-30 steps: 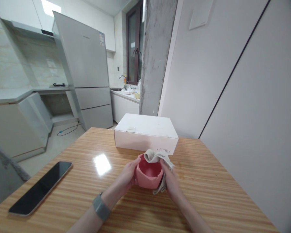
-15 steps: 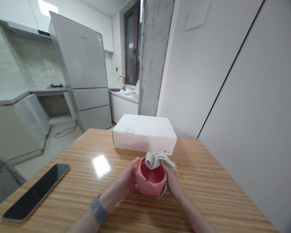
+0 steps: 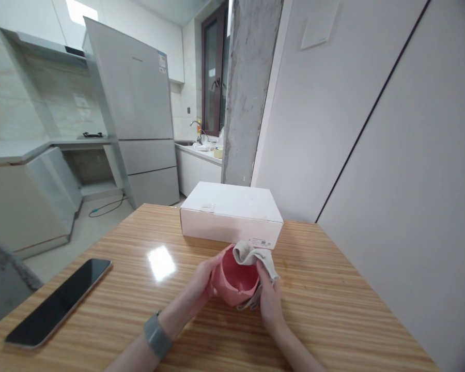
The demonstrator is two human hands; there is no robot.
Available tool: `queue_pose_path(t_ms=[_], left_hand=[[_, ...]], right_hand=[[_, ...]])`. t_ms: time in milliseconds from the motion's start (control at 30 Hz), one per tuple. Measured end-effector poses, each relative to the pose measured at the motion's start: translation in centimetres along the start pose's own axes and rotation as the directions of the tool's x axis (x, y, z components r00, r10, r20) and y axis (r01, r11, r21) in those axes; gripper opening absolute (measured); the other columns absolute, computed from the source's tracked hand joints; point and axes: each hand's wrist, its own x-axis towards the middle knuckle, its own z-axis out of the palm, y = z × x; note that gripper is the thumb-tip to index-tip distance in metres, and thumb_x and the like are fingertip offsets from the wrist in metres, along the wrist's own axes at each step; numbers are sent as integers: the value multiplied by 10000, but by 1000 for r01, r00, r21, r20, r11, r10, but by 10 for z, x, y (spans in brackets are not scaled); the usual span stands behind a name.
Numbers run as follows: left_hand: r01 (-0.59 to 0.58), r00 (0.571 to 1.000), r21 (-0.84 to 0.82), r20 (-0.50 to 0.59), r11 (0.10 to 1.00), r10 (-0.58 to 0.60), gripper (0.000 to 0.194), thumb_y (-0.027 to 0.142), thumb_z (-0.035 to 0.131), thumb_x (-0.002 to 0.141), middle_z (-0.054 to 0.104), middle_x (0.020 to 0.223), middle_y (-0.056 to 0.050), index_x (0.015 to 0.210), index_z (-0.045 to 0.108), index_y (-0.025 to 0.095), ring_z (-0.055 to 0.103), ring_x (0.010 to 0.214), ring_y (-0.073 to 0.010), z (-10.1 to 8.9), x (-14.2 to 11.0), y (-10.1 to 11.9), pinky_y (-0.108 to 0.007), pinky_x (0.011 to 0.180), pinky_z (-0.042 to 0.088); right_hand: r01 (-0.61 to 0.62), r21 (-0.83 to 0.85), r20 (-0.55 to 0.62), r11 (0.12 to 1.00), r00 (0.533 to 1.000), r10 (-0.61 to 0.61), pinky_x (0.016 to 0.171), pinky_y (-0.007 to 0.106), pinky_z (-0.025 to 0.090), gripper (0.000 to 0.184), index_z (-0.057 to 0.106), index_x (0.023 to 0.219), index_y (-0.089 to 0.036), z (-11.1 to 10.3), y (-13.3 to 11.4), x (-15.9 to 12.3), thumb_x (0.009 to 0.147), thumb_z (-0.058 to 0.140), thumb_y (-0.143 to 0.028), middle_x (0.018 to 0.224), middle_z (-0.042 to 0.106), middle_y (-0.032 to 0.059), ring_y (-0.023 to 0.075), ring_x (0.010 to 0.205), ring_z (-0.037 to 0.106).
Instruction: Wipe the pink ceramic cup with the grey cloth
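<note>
**Both hands on the faceted pink bowl (image 3: pixel 227 292), cloth pinched at its right**

We have the bowl in front of us, over the near-middle of the glossy, striped wood-grain table (image 3: pixel 341 305). It's tilted, mouth facing up and toward us; can't tell if the base touches the tabletop.

Left hand (image 3: pixel 204 281): closed on the bowl's left side, thumb up along the rim, fingers around the outer wall. Forearm runs in from lower left, wrist nearly straight, with a wide grey wristband (image 3: pixel 157 335) on it.

Right hand (image 3: pixel 270 302): gripping the crumpled beige-grey fabric cloth (image 3: pixel 261 257) against the bowl's right side — thumb on top near the rim, other fingers mostly hidden. Forearm comes from lower right, hand bent more upright at the wrist. Cloth folds over the far right rim; a loose end hangs out below the bowl.

Around us: closed white cardboard box (image 3: pixel 232 204) just behind the cloth, and a black-screened rectangular phone (image 3: pixel 60 305) lying flat at left, well apart from both hands.
</note>
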Motion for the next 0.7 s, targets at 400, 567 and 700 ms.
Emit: queue_pose_path(t_ms=[400,567,700], left_hand=[[253,935,83,233,964,-266,634,605,473,828,675,1115,-137,1294,517,177,685,815,-288,-10,-8,1,-335,544,538],[176,966,23,189,984,-178,581,552,516,833,689,1096,-116,1263,545,162,679,892,-272,-6,-5,-4,-376,772,534],[44,996,-79,81,996,-38,461,426,576,833,678,1140,-93,1209,589,161,636,1035,-250,-6,2,-6,-329,889,494]], right_hand=[[-179,149,182,972,972,151,805,360,490,233,694,743,-209,2,-15,5,681,729,-431,775,723,-4,238,803,652],[-237,171,153,956,965,212,851,375,478,290,710,783,-215,0,-9,12,611,784,-435,821,733,3,240,840,656],[-194,136,138,972,975,175,937,409,436,363,724,864,-217,-1,-6,13,609,780,-469,917,734,25,267,978,632]])
